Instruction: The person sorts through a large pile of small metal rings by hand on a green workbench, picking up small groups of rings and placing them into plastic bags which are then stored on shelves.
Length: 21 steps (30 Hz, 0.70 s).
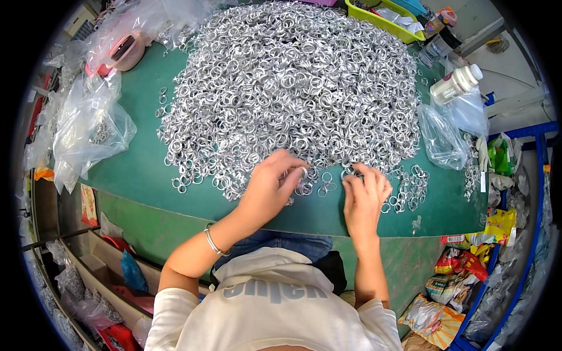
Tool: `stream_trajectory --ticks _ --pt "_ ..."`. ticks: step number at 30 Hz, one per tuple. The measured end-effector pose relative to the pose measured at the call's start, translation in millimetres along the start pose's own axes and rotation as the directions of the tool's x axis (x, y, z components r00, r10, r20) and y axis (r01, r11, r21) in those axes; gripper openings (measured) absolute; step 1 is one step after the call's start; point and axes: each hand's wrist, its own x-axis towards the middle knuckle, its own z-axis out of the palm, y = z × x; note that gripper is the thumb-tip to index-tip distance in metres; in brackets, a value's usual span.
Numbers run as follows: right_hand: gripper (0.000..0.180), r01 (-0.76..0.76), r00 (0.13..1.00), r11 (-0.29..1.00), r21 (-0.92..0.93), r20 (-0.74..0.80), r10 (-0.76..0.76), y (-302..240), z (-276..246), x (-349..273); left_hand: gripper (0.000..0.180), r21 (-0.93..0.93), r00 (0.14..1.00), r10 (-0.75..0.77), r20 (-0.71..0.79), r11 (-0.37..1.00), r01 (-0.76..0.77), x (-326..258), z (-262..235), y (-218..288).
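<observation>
Large heap of silver metal rings (pixel 293 88): far, within reach on green table (pixel 134 175) | left hand (pixel 270 184): pinching one ring | right hand (pixel 364 196): fingers curled narrow, fingering loose rings at near edge

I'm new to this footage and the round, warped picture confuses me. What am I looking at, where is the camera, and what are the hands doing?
There is no machine here: a person works with two bare hands. The camera sits on their head and looks down; its wide lens bends straight edges, hence the round look. The left hand and the right hand rest at the near edge of a big heap of silver metal rings on a green table. Both hands finger loose rings; what each actually pinches is too small to tell. Clear plastic bags lie at the left, another clear bag and a white bottle at the right.
</observation>
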Motion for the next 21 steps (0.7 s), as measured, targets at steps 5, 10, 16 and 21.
stream_trajectory --ticks 5,10,16,21 --pt "0.009 -0.382 0.866 0.255 0.888 0.247 0.435 -9.2 -9.2 -11.7 0.017 -0.683 0.860 -0.405 0.311 0.533 0.499 -4.1 -12.6 -3.7" --pt "0.010 -0.441 0.725 -0.473 0.763 0.613 0.314 1.8 -7.5 -17.4 0.017 -0.384 0.943 -0.320 0.097 0.862 0.332 -5.5 -11.9 -0.5" --pt "0.015 -0.540 0.762 -0.008 0.841 0.494 0.419 -13.1 -9.9 -14.0 0.012 0.019 0.998 -0.009 -0.068 1.000 0.010 -5.6 -8.1 1.9" --pt "0.030 -0.265 0.964 0.843 0.468 0.132 0.230 -34.0 -6.9 -5.5 0.011 -0.329 0.903 -0.379 0.202 0.842 0.428 -3.4 -9.8 10.0"
